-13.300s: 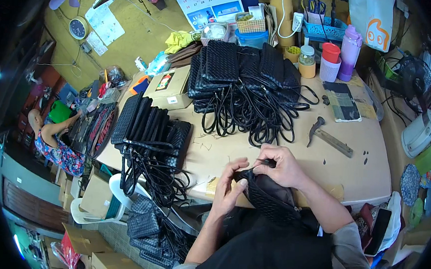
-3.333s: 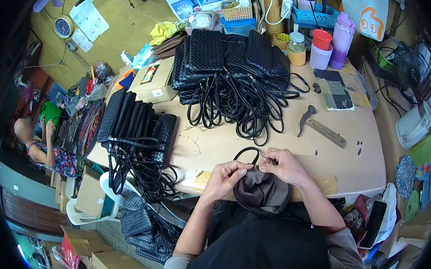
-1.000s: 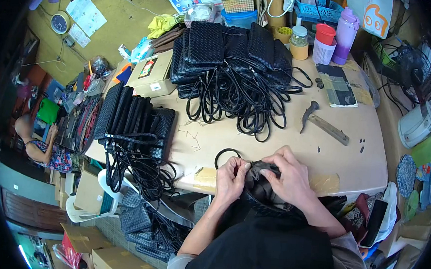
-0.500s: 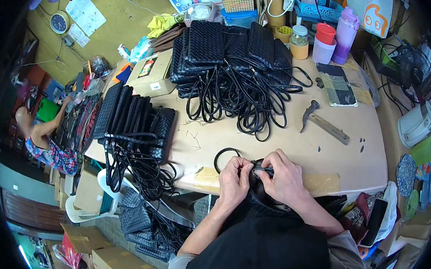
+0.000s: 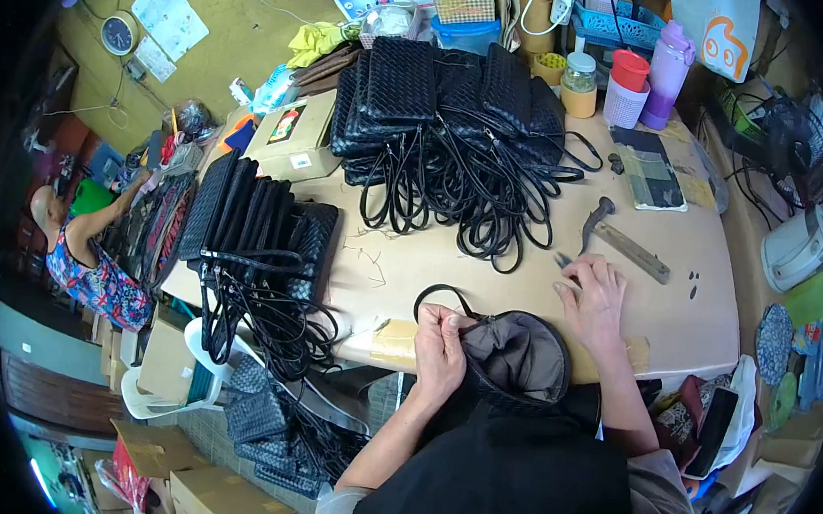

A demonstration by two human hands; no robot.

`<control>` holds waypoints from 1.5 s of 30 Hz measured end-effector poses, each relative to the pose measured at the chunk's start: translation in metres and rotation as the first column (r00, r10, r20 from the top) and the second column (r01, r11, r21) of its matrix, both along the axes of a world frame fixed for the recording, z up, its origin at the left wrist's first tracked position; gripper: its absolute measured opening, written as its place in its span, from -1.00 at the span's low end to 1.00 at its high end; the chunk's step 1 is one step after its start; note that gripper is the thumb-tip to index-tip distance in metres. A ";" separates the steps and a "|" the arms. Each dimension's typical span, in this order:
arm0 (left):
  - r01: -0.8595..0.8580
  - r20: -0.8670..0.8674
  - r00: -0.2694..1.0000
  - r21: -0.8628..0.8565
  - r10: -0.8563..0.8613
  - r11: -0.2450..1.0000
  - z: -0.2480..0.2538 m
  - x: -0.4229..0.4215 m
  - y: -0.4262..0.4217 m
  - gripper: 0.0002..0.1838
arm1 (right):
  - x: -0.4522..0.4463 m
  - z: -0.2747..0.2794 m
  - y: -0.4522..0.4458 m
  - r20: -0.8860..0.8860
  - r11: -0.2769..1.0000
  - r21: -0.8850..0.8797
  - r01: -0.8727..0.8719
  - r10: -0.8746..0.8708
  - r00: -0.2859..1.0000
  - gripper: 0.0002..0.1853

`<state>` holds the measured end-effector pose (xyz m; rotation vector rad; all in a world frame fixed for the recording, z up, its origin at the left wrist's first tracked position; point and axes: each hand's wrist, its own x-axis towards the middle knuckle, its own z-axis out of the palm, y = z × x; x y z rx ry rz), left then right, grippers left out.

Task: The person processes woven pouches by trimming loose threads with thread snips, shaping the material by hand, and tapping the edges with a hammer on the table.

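Observation:
A black woven pouch (image 5: pixel 563 372) lies in my lap at the table edge, its mouth spread so the grey lining shows. My left hand (image 5: pixel 441 351) is closed on the pouch's left edge, where a black strap (image 5: pixel 440 291) loops onto the table. Over the tabletop, right of the pouch, my right hand (image 5: pixel 595 301) has its fingers bent around a small dark pointed tool (image 5: pixel 562 261); its tip sticks out past the fingers and its kind is unclear. A hammer (image 5: pixel 630 252) with a wooden handle rests just beyond that hand.
Stacked black woven pouches (image 5: pixel 401 87) with tangled straps fill the table's back; another stack (image 5: pixel 244 214) stands left. A taped dark pad (image 5: pixel 650 168), a purple bottle (image 5: pixel 668 70) and a jar (image 5: pixel 579 79) sit at back right. Another person (image 5: pixel 92 247) is at far left.
My right hand has left the pouch and moved up and right over the table, a small dark tool now showing in its fingers. The pouch's mouth has opened out, with my left hand still on it.

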<state>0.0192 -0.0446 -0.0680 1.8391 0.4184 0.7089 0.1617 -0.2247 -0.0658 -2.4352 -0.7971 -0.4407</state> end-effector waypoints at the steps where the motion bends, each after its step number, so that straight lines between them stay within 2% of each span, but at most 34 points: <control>1: -0.001 0.000 1.000 -0.002 0.001 1.000 -0.001 0.000 0.000 -0.80 | -0.004 0.010 0.004 0.000 1.000 -0.002 -0.001 0.001 1.000 -0.72; 2: 0.008 0.020 1.000 -0.009 -0.008 1.000 -0.003 0.001 0.000 -0.78 | -0.007 0.021 0.009 -0.187 0.961 0.172 -0.217 0.248 0.950 -0.71; 3: 0.020 0.039 0.999 -0.016 -0.019 1.000 -0.004 0.001 -0.001 -0.77 | -0.011 0.031 0.013 -0.318 0.849 0.375 -0.372 0.495 0.809 -0.71; 4: 0.021 0.039 0.999 -0.015 -0.020 1.000 -0.004 0.001 -0.001 -0.77 | -0.016 0.042 0.018 -0.317 0.849 0.376 -0.371 0.494 0.809 -0.71; 6: 0.066 0.073 0.996 -0.099 -0.058 0.993 -0.002 0.000 -0.002 -0.79 | -0.024 0.057 0.028 -0.326 0.753 0.266 -0.602 0.658 0.679 -0.72; 9: 0.137 0.041 0.990 -0.162 -0.132 0.977 0.007 -0.003 -0.001 -0.84 | -0.032 0.055 0.039 -0.463 0.848 0.232 -0.477 0.528 0.712 -0.67; 11: 0.201 0.068 0.979 -0.197 -0.191 0.960 0.010 -0.009 -0.001 -0.86 | -0.029 0.053 0.041 -0.461 0.843 0.259 -0.472 0.537 0.706 -0.64; 13: 0.246 0.086 0.969 -0.431 -0.232 0.868 0.009 -0.013 0.004 -0.79 | -0.026 0.055 0.041 -0.677 0.828 0.419 -0.373 0.558 0.479 -0.70; 14: 0.262 0.088 0.962 -0.557 -0.258 0.788 0.014 -0.017 0.009 -0.82 | -0.028 0.055 0.042 -0.678 0.827 0.417 -0.377 0.559 0.477 -0.70; 15: 0.259 0.089 0.963 -0.558 -0.254 0.789 0.015 -0.016 0.011 -0.82 | -0.030 0.054 0.044 -0.650 0.808 0.443 -0.388 0.587 0.483 -0.70; 17: -0.063 -0.016 0.997 -0.689 0.071 0.722 0.014 -0.016 0.013 -0.86 | -0.030 0.054 0.044 -0.619 0.787 0.467 -0.402 0.616 0.487 -0.70; 19: -0.022 0.170 0.963 -0.724 0.209 0.689 -0.008 -0.022 0.038 -0.69 | -0.029 0.056 0.043 -0.658 0.806 0.483 -0.341 0.591 0.467 -0.71; 21: 0.060 0.255 0.947 -0.737 0.194 0.673 -0.023 -0.034 0.062 -0.63 | -0.029 0.057 0.042 -0.640 0.790 0.528 -0.311 0.611 0.467 -0.73; 22: -0.095 0.101 0.967 -0.708 0.233 0.700 -0.029 -0.039 0.067 -0.71 | -0.029 0.057 0.042 -0.622 0.770 0.572 -0.281 0.631 0.464 -0.75; 23: -0.093 0.106 0.966 -0.707 0.235 0.702 -0.033 -0.037 0.065 -0.71 | -0.030 0.056 0.043 -0.618 0.768 0.573 -0.285 0.633 0.466 -0.75; 25: -0.066 0.190 0.927 -0.766 0.323 0.640 -0.037 -0.029 0.053 -0.76 | -0.032 0.054 0.047 -0.508 0.625 0.759 -0.182 0.744 0.434 -0.80; 26: 0.019 0.226 0.947 -0.751 0.230 0.660 -0.045 -0.032 0.049 -0.74 | -0.035 0.055 0.050 -0.504 0.622 0.761 -0.186 0.747 0.434 -0.80; 27: 0.048 0.256 0.935 -0.778 0.247 0.626 -0.024 -0.030 0.034 -0.79 | -0.040 0.056 0.054 -0.452 0.576 0.804 -0.147 0.753 0.479 -0.82; 28: -0.105 0.299 0.894 -0.583 0.333 0.806 -0.023 -0.027 0.028 -0.79 | -0.043 0.058 0.058 -0.400 0.526 0.843 -0.112 0.752 0.524 -0.83; 29: -0.276 0.366 0.841 -0.345 0.399 0.897 -0.023 -0.026 0.024 -0.79 | -0.045 0.061 0.059 -0.395 0.523 0.844 -0.117 0.754 0.526 -0.83; 30: -0.325 0.373 0.868 -0.071 0.328 0.943 0.005 -0.038 0.021 -0.72 | -0.047 0.065 0.060 -0.406 0.631 0.750 -0.197 0.675 0.617 -0.84; 31: -0.375 0.456 0.845 0.136 0.278 0.917 0.009 -0.043 0.024 -0.62 | -0.049 0.069 0.061 -0.396 0.730 0.633 -0.256 0.590 0.703 -0.84; 33: -0.060 0.065 0.998 0.577 0.028 0.815 0.076 -0.051 0.021 -0.45 | -0.052 0.078 0.062 -0.360 0.736 0.599 -0.316 0.600 0.715 -0.86; 34: -0.011 0.011 1.000 0.317 0.008 0.948 0.079 -0.042 0.014 -0.34 | -0.054 0.082 0.062 -0.406 0.725 0.599 -0.340 0.641 0.651 -0.88; 35: 0.060 -0.088 0.995 0.146 -0.048 0.987 0.080 -0.039 0.015 -0.35 | -0.055 0.084 0.063 -0.450 0.712 0.599 -0.367 0.678 0.581 -0.91; 36: 0.127 -0.083 0.988 -0.055 -0.131 0.990 0.072 -0.039 0.021 -0.39 | -0.053 0.082 0.063 -0.515 0.710 0.613 -0.347 0.692 0.505 -0.92; 37: 0.194 -0.058 0.975 -0.251 -0.214 0.948 0.059 -0.037 0.028 -0.42 | -0.050 0.080 0.064 -0.514 0.706 0.613 -0.354 0.697 0.500 -0.92; 38: 0.261 0.054 0.964 -0.367 -0.260 0.893 0.050 -0.035 0.031 -0.48 | -0.047 0.079 0.064 -0.592 0.728 0.607 -0.319 0.682 0.429 -0.92; 39: 0.259 0.053 0.965 -0.369 -0.258 0.893 0.045 -0.036 0.033 -0.48 | -0.045 0.077 0.064 -0.664 0.752 0.596 -0.283 0.659 0.353 -0.92; 40: 0.327 0.112 0.941 -0.530 -0.318 0.782 0.041 -0.038 0.035 -0.50 | -0.041 0.073 0.064 -0.656 0.707 0.660 -0.254 0.707 0.265 -0.92; 41: 0.387 0.183 0.913 -0.666 -0.364 0.637 0.037 -0.039 0.036 -0.52 | -0.040 0.072 0.063 -0.658 0.709 0.658 -0.254 0.705 0.264 -0.92; 42: 0.387 0.210 0.914 -0.710 -0.348 0.588 0.035 -0.038 0.037 -0.52 | -0.038 0.072 0.063 -0.628 0.657 0.719 -0.228 0.754 0.193 -0.92; 43: 0.386 0.211 0.915 -0.713 -0.345 0.586 0.036 -0.038 0.036 -0.52 | -0.036 0.071 0.063 -0.590 0.602 0.775 -0.195 0.798 0.122 -0.93; 45: 0.399 0.216 0.906 -0.724 -0.365 0.563 0.042 -0.037 0.034 -0.50 | -0.032 0.068 0.060 -0.588 0.597 0.777 -0.200 0.802 0.108 -0.94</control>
